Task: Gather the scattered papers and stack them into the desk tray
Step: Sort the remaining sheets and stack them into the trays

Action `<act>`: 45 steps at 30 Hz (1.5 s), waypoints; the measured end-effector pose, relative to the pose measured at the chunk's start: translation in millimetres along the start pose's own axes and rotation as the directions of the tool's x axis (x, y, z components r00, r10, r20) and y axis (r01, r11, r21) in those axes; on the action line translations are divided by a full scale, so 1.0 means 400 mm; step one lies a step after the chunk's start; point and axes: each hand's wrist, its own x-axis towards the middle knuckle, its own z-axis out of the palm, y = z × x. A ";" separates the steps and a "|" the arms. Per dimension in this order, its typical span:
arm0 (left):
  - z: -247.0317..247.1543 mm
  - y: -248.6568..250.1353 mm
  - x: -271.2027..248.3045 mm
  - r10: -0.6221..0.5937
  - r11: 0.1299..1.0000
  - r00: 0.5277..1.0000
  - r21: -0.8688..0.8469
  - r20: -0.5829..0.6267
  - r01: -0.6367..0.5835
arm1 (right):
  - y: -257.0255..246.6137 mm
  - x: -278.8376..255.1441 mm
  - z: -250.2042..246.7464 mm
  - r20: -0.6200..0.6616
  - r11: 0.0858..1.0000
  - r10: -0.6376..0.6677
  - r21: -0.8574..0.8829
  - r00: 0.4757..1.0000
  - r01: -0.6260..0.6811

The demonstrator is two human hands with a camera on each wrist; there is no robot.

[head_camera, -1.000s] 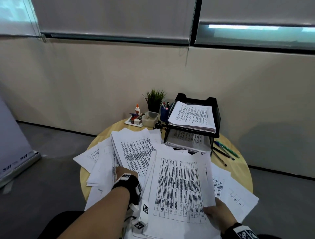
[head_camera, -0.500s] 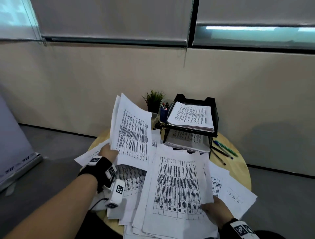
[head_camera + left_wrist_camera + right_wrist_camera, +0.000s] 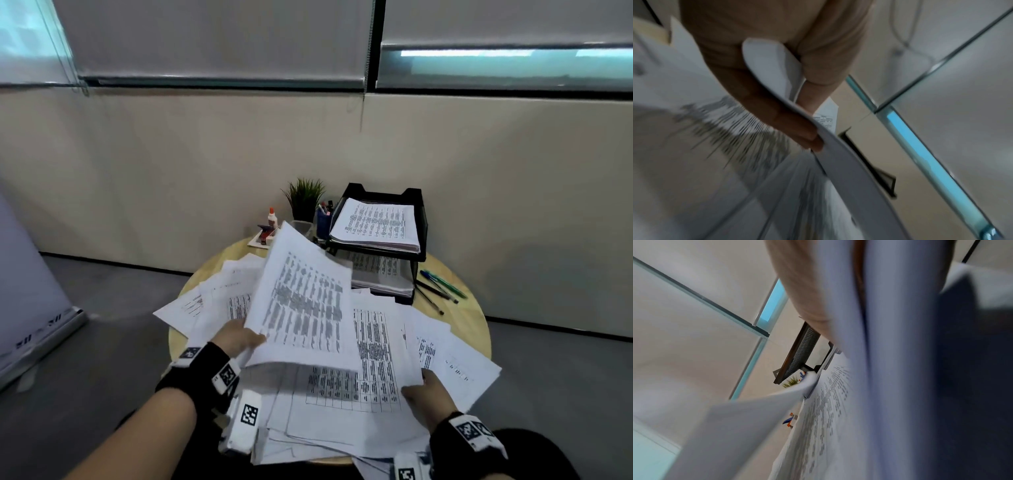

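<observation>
Swung rightward since half a second ago, lifted sheets [image 3: 301, 301] pinched in left hand [image 3: 236, 341], now above gathered pile [image 3: 370, 387] clamped by right hand [image 3: 426, 394]. Beyond both grips: desk tray [image 3: 416, 219] part-filled. Plenty left scattered on bench [image 3: 459, 291].

The head view looks forward and down from above the round table [image 3: 455, 308], taking in both forearms, the desk tray [image 3: 416, 205] at the far edge and the wall behind. The left wrist view sits very close under the left hand [image 3: 777, 65], facing up along its fingers toward wall and window. The right wrist view, pressed close against paper, shares the desk tray [image 3: 799, 353] and the plant [image 3: 790, 382] with the head view
</observation>
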 end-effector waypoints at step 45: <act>0.088 0.091 -0.089 0.268 0.841 0.922 -0.535 0.278 -0.082 | -0.145 -0.074 -0.017 0.273 0.834 -0.364 0.522 0.891 0.180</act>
